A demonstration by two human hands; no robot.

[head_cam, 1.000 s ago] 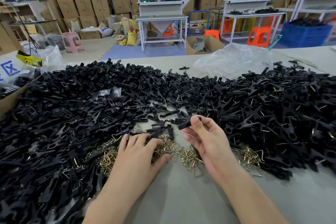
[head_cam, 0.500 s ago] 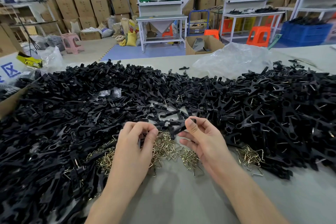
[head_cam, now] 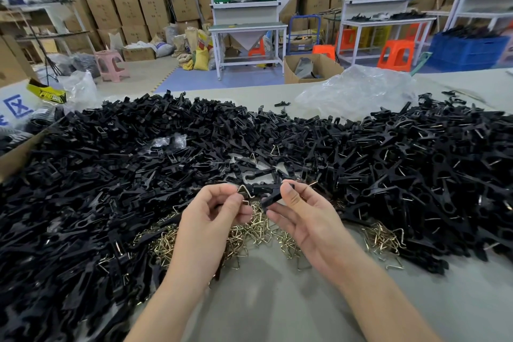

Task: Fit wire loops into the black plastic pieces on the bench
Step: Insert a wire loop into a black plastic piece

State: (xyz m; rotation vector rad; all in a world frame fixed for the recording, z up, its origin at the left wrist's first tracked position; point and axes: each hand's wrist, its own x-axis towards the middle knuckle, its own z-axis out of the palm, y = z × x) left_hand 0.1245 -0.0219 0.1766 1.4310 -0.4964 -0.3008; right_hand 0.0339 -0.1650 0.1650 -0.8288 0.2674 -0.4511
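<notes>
Alignment appears to be the step in hand. One wire loop [head_cam: 245, 192] is pinched by the left hand [head_cam: 211, 219], and a black plastic piece [head_cam: 273, 196] is gripped between thumb and fingers of the right hand [head_cam: 305, 219]. Both are held just above the loop heap [head_cam: 163, 244] on the counter [head_cam: 277, 300], nearly touching, presumably so that loop and slot can be matched. Loose black pieces [head_cam: 111, 175] are banked beyond that heap.

a blue "区" stands on the white sheet [head_cam: 17, 107] at far left
</notes>
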